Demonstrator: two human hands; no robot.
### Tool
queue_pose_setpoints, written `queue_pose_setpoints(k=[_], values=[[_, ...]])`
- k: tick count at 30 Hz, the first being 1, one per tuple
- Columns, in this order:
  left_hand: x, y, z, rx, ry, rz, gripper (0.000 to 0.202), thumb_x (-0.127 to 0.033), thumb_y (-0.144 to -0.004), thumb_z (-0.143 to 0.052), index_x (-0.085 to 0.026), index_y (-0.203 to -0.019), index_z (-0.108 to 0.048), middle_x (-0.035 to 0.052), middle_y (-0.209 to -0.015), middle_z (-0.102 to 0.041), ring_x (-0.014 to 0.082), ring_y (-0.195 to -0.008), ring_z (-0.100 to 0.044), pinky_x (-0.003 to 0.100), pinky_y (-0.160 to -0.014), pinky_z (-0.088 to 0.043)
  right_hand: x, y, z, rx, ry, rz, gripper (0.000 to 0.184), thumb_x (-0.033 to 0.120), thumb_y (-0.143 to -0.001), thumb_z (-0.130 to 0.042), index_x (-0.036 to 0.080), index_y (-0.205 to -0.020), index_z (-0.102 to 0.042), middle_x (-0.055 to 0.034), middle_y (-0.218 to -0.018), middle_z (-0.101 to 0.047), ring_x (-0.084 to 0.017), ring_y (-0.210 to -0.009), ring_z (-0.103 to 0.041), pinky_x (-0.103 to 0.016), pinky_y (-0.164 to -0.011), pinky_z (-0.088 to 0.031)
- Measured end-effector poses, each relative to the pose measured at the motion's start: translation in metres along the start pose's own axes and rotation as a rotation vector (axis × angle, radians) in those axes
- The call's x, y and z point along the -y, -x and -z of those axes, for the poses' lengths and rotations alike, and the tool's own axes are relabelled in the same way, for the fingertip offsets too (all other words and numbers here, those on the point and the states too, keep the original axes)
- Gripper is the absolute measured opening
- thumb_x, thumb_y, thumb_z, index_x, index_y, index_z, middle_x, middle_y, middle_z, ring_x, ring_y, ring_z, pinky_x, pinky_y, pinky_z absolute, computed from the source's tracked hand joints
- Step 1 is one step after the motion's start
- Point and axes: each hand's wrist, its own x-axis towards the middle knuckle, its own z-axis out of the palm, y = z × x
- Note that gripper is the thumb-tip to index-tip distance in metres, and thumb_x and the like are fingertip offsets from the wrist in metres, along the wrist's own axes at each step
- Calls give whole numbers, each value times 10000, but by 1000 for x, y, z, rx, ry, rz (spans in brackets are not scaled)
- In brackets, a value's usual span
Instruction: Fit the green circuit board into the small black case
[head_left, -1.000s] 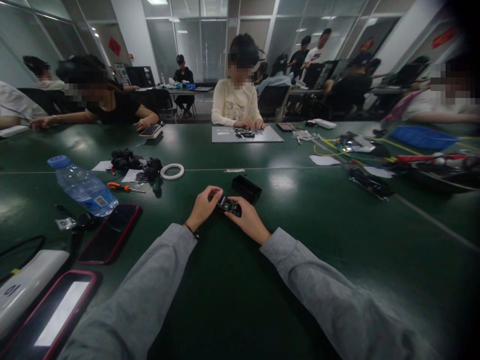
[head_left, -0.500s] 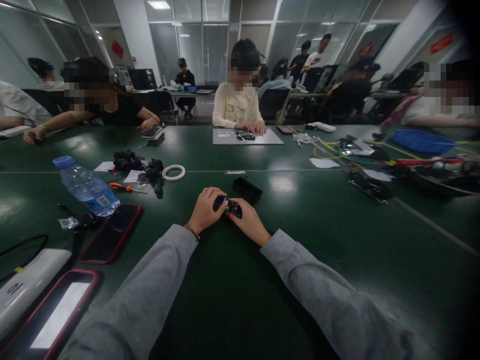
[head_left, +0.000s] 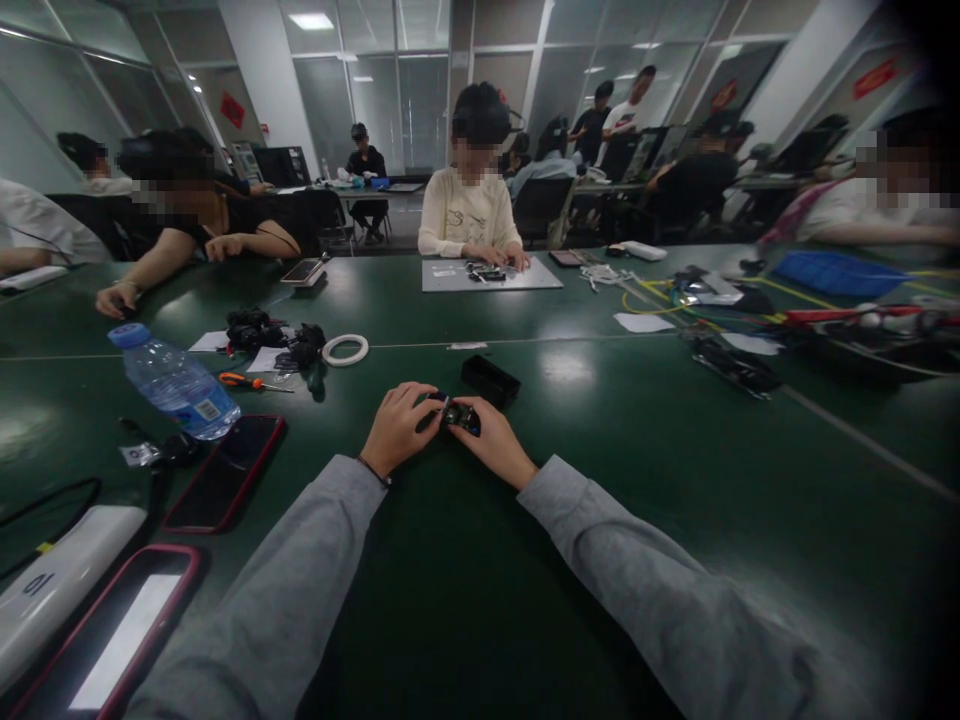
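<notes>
My left hand (head_left: pixel 400 428) and my right hand (head_left: pixel 496 440) meet above the green table. Between my right thumb and fingers is a small dark circuit board (head_left: pixel 460 416), with green and a bit of blue showing. The left fingers pinch a small black part (head_left: pixel 436 397) right beside the board; whether the two are joined I cannot tell. Just beyond my right hand lies a black rectangular box (head_left: pixel 490 378), its top side open.
To the left are a water bottle (head_left: pixel 176 385), an orange screwdriver (head_left: pixel 251 381), a white ring (head_left: pixel 345 349), black cable bundles (head_left: pixel 300 346), two phones (head_left: pixel 226 470) and a white device (head_left: pixel 71 580). Across the table a person (head_left: pixel 469 210) works over a grey mat (head_left: pixel 442 283).
My left hand has shifted slightly left, and the black part has tilted, showing less of its face. More of the circuit board is visible. At the far left, a person's arms have moved.
</notes>
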Motion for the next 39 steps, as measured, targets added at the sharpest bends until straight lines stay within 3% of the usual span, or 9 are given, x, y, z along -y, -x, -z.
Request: queue_pose_setpoints(k=[18, 27, 39], values=[[-1, -2, -5, -30, 47, 41, 144, -269, -858, -538, -206, -953, -626, 68, -1069, -618, 212, -1036, -538, 371, -849, -436, -1, 0, 0, 0, 4, -11, 373, 243, -791, -667, 199, -1140, -542, -57, -1072, -579, -190, -986, -553, -364, -895, -456], [4, 0, -9, -2, 106, 100, 476, -363, -884, -499, -177, -1317, -425, 118, -1253, -568, 235, -1143, -527, 415, -936, -440, 0, -1, 2, 2, 1, -22, 360, 217, -792, -664, 193, -1129, -542, -62, -1067, -581, -195, -989, -558, -379, -892, -463], [2, -1, -5, 39, 128, 91, 470, -312, -827, -537, -163, -1267, -467, 121, -1183, -561, 236, -1109, -522, 396, -924, -446, 8, 1, 4, -19, 167, 149, 390, 149, -824, -603, 185, -1198, -496, -87, -1125, -555, -243, -1058, -506, -430, -923, -436]])
